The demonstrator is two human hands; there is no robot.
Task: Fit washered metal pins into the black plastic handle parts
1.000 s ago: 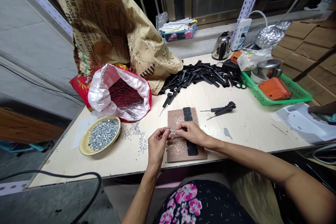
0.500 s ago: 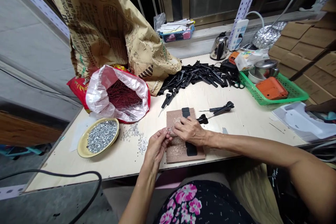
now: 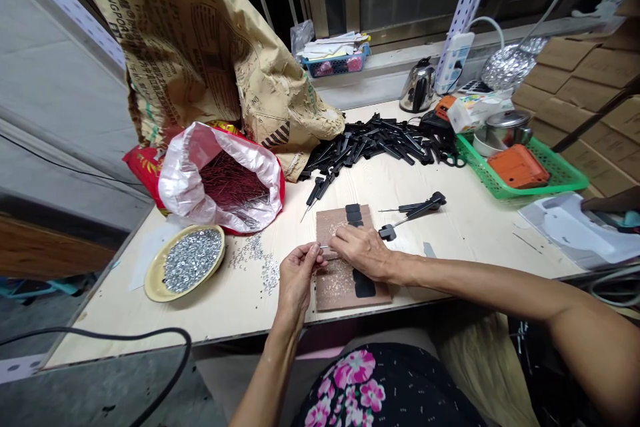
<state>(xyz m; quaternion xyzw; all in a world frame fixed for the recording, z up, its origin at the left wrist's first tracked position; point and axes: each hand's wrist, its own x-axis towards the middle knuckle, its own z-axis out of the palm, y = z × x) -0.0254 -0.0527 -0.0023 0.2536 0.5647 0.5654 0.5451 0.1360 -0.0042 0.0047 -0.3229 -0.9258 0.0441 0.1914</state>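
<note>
My left hand (image 3: 296, 275) is pinched shut on the tip of a thin metal pin just above a brown board (image 3: 345, 280) near the table's front edge. My right hand (image 3: 361, 250) is closed on a black-handled tool, whose black end (image 3: 386, 233) sticks out behind the hand. The two hands meet over the board, fingertips almost touching. Small silvery bits are scattered on the board, and black strips (image 3: 353, 212) lie along it. Two finished black-handled tools (image 3: 417, 205) lie just behind the board.
A yellow dish of small silver nuts (image 3: 186, 262) sits at the left, with loose nuts (image 3: 260, 260) beside it. A red-white bag of pins (image 3: 225, 180), a brown paper sack (image 3: 210, 47), a pile of black handles (image 3: 380, 140) and a green basket (image 3: 530, 173) stand behind.
My right hand has drawn the black-handled tool into view behind it and shifted slightly left over the board. My left hand keeps its pinch in the same place.
</note>
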